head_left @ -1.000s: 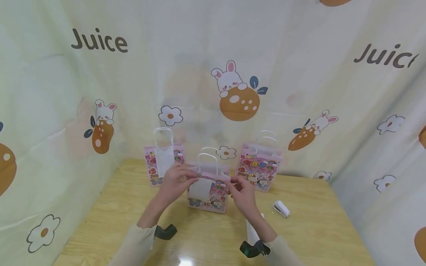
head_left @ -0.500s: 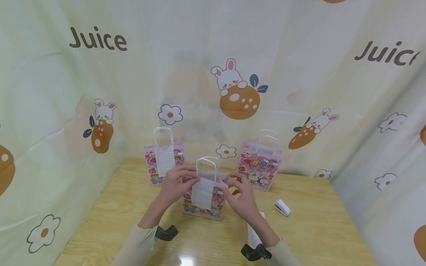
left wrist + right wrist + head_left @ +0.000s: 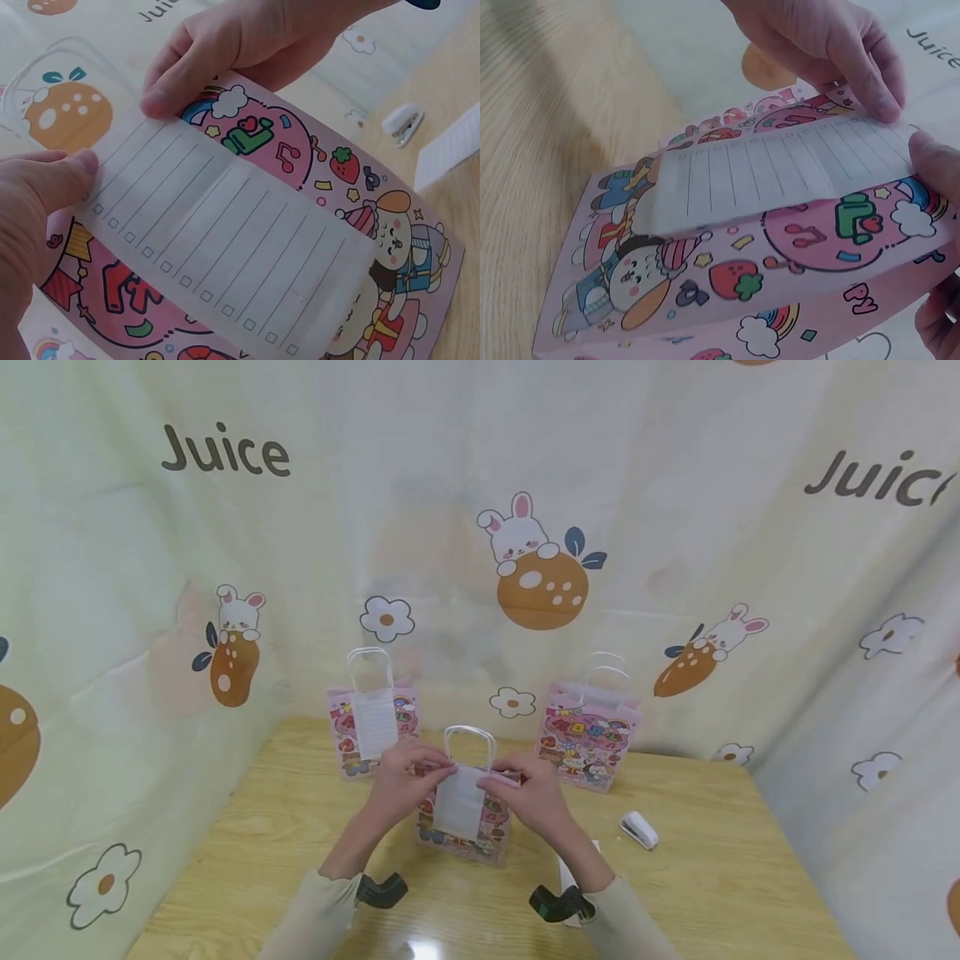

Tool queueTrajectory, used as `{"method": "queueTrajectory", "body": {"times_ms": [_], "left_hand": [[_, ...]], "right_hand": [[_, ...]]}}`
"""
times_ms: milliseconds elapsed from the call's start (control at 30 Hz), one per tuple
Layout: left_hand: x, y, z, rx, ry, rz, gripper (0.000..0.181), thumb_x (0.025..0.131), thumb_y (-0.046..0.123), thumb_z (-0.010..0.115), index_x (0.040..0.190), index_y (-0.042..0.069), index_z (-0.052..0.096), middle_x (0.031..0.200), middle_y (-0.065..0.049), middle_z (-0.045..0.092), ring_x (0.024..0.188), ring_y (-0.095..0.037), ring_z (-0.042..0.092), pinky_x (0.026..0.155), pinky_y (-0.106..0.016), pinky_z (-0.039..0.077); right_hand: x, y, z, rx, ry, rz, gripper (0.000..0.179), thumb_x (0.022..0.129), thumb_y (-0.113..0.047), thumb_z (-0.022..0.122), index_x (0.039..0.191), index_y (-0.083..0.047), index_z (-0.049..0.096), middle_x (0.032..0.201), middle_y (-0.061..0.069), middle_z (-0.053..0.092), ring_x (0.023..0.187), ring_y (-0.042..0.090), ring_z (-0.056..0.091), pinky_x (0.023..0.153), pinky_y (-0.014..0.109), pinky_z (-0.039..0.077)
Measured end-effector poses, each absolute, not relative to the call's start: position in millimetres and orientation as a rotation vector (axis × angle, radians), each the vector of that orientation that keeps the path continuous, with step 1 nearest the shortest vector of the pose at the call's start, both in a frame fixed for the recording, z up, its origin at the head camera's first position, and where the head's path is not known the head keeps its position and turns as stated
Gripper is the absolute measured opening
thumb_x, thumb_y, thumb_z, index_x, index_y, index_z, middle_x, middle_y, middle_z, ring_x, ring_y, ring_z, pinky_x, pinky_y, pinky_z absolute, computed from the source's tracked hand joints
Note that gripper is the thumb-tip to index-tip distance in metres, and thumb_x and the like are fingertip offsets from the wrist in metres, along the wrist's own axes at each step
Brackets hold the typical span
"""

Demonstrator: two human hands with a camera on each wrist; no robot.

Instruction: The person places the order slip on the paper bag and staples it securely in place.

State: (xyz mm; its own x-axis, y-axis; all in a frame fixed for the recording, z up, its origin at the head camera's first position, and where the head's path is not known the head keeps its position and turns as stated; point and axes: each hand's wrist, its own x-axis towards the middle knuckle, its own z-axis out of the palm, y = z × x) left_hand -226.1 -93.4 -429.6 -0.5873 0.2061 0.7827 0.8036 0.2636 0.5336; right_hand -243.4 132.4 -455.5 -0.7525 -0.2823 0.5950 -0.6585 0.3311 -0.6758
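A pink cartoon-printed paper gift bag (image 3: pixel 495 831) stands on the table in the head view, its white handles (image 3: pixel 470 731) upright. Against its front lies a white lined checklist sheet (image 3: pixel 459 806), its top edge along the bag's rim. My left hand (image 3: pixel 405 781) pinches the rim at the sheet's upper left corner, thumb in front. At the upper right corner my right hand (image 3: pixel 528 789) pinches the rim the same way. In the left wrist view both thumbs press on the sheet (image 3: pixel 225 232). Fingers behind the rim are mostly hidden.
Behind on the left stands a similar gift bag (image 3: pixel 345 727) bearing a lined sheet (image 3: pixel 375 722). Another gift bag (image 3: pixel 588 735) is at the back right. A small white stapler (image 3: pixel 639 831) lies on the right, near a white sheet (image 3: pixel 566 877) partly under my right forearm.
The middle bag has come slightly nearer, and its sheet now sits straighter. My right hand has shifted left from the bag's right edge to the sheet's upper corner. The bag's mouth looks narrower.
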Motion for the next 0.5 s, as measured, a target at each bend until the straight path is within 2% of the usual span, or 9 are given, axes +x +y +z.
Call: {"method": "queueTrajectory", "body": {"times_ms": [167, 300, 500], "left_hand": [[-230, -95, -440, -0.855, -1.98, -1.409, 0.017, 0.071, -0.013, 0.079, 0.078, -0.002, 0.069, 0.077, -0.013, 0.068, 0.065, -0.024, 0.063, 0.056, -0.033, 0.055], [-238, -98, -455, -0.755, -2.037, -1.51, 0.016, 0.075, -0.002, 0.081, 0.08, 0.003, 0.067, 0.078, -0.008, 0.069, 0.066, -0.021, 0.067, 0.057, -0.032, 0.056], [-248, -104, -456, -0.662, -2.202, -1.529, 0.018, 0.078, 0.014, 0.083, 0.089, 0.008, 0.069, 0.082, 0.0, 0.066, 0.073, -0.013, 0.066, 0.059, -0.029, 0.055]], "right_hand": [[-238, 127, -445, 0.896, -2.204, 1.42, 0.008, 0.081, -0.005, 0.079, 0.08, -0.009, 0.072, 0.074, -0.002, 0.066, 0.062, 0.012, 0.055, 0.051, 0.024, 0.044], [-233, 125, -439, 0.931, -2.191, 1.442, 0.008, 0.081, 0.004, 0.075, 0.079, -0.002, 0.071, 0.071, 0.005, 0.064, 0.059, 0.013, 0.054, 0.049, 0.024, 0.045], [-252, 131, -455, 0.983, -2.176, 1.42, 0.01, 0.083, -0.004, 0.076, 0.079, -0.012, 0.072, 0.07, -0.005, 0.063, 0.057, 0.008, 0.051, 0.049, 0.023, 0.043]]}}
